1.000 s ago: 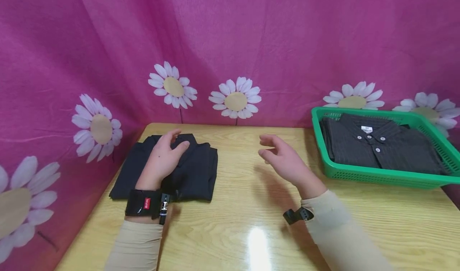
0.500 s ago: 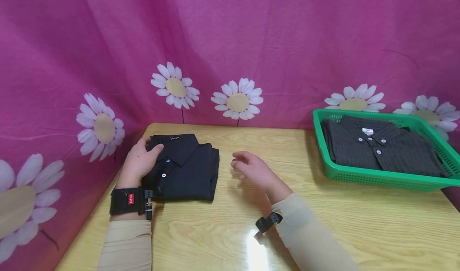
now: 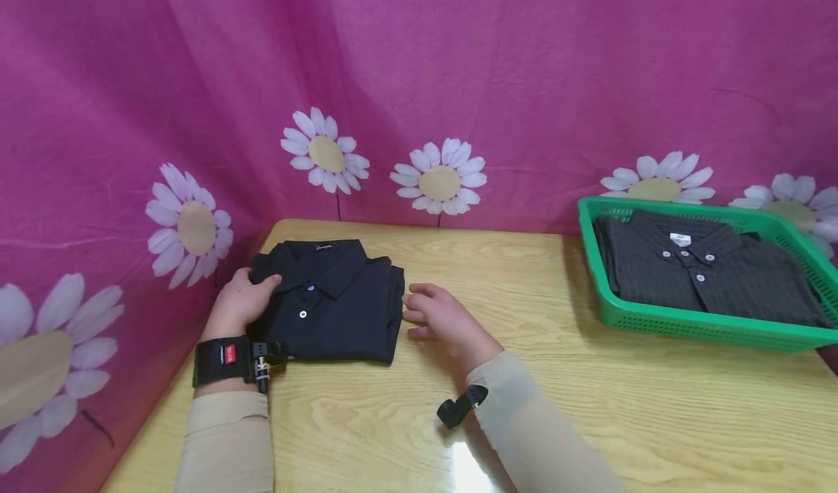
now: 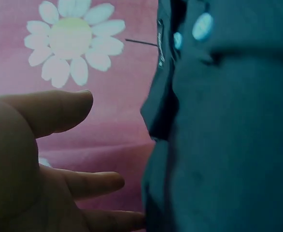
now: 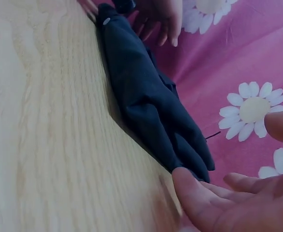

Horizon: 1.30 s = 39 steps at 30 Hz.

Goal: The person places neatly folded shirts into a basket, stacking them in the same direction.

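A folded black button-up shirt (image 3: 350, 322), collar toward the back, lies on the wooden table at the left. My left hand (image 3: 237, 304) is at its left side, fingers by the edge and thumb over the top. In the left wrist view the thumb (image 4: 59, 111) stands apart from the fingers, and a lower fingertip meets the cloth. My right hand (image 3: 445, 322) is at the shirt's right side, its fingers loosely bent. The right wrist view has a fingertip (image 5: 184, 176) at the shirt's corner; whether it touches is hard to tell.
A green plastic basket (image 3: 707, 326) stands at the back right, holding folded dark striped shirts (image 3: 661, 282). A magenta cloth (image 3: 524, 78) with daisies hangs behind and left of the wooden table (image 3: 366, 427). Each wrist wears a strapped camera.
My left hand has moved left from above the shirt to its left edge, uncovering the collar and buttons. My right hand has moved left to the shirt's right edge. The shirt stays put.
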Each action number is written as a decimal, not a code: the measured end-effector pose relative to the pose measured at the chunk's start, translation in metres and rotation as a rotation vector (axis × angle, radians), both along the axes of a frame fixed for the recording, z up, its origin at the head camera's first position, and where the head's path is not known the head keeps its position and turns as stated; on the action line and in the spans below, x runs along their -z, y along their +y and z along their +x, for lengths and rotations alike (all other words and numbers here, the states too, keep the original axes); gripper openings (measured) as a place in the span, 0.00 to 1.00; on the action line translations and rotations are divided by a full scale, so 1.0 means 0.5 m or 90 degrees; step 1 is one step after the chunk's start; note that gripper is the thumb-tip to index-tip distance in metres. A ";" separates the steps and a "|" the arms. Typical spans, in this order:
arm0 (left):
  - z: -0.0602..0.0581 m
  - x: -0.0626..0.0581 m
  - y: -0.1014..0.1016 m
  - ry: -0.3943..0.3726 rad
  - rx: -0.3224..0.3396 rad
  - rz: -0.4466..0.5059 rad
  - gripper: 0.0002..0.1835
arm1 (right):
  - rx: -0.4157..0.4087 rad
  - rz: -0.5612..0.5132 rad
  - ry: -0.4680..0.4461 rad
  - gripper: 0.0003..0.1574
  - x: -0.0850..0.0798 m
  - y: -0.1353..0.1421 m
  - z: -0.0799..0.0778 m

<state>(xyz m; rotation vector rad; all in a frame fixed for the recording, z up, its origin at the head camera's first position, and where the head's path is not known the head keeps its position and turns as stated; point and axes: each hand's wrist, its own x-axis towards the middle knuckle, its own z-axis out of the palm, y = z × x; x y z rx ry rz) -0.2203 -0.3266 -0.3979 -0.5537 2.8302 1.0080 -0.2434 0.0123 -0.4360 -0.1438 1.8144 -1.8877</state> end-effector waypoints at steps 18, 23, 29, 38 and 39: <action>0.019 0.025 -0.035 -0.091 -0.054 -0.072 0.45 | 0.034 -0.087 -0.068 0.40 0.031 -0.028 -0.015; 0.020 0.030 -0.032 -0.102 -0.048 -0.075 0.45 | 0.025 -0.050 -0.065 0.41 0.033 -0.032 -0.020; 0.012 0.035 -0.028 -0.095 -0.007 -0.077 0.45 | 0.002 -0.024 -0.057 0.38 0.039 -0.026 -0.032; 0.003 0.034 -0.025 -0.098 0.048 -0.081 0.46 | -0.038 0.047 -0.039 0.29 0.040 -0.031 -0.041; 0.001 0.034 -0.023 -0.100 0.052 -0.078 0.46 | -0.039 0.057 -0.033 0.30 0.040 -0.031 -0.041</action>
